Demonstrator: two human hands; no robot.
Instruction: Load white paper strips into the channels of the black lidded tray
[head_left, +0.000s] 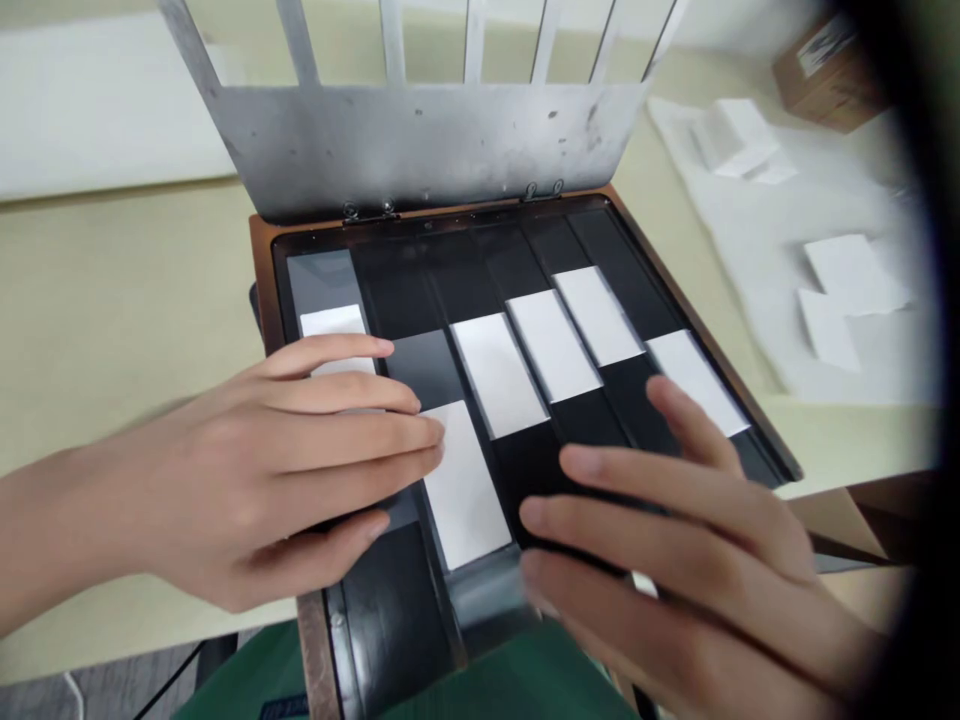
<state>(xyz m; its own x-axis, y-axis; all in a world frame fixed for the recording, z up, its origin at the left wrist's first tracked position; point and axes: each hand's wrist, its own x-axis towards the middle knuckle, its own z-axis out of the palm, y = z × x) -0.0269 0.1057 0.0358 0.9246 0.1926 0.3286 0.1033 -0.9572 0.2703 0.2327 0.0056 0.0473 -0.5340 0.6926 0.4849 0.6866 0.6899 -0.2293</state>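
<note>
A black tray (pixel 679 300) with several long lanes lies in front of me, its metal lid (pixel 420 140) hinged up at the back. White cards lie in the lanes, one card (pixel 465 485) near the front, others (pixel 551 345) further back. My left hand (pixel 292 460) lies flat over the left lanes with fingers stretched out, fingertips touching the front card's edge. My right hand (pixel 675 540) hovers over the right lanes, fingers extended and apart, holding nothing.
The tray sits on a pale yellow-green table (pixel 112 300). A white sheet (pixel 795 240) at the right carries loose white cards (pixel 851 275). A brown cardboard box (pixel 825 70) stands at the far right. Green fabric (pixel 480 680) shows at the bottom edge.
</note>
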